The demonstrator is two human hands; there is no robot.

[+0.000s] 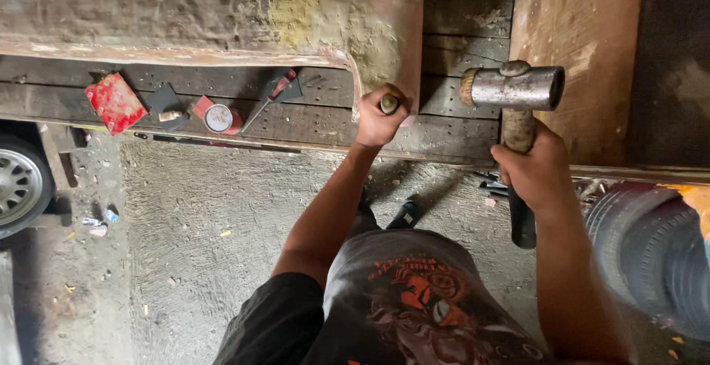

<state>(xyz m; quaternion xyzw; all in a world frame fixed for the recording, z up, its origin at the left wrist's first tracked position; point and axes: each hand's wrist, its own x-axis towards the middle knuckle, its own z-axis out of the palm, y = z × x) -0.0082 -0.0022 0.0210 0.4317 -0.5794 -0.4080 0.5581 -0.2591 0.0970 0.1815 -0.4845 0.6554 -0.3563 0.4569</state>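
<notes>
**Hammer raised, punch set against the panel corner**

Nearest, the right hand (534, 173) is wrapped tight round the dark handle of a steel-headed hammer (513, 88), head lifted level beside the panel. Further out, the left hand (379, 117) is fisted round a short punch (390, 103), its struck end showing above the fingers, at the rounded corner of the filler-patched body panel (222, 25). A clean blow likely needs the punch held steady and square. Beyond, a red tin (218, 118), red sanding block (114, 102) and screwdriver (268, 99) lie on the plank ledge (458, 106).
</notes>
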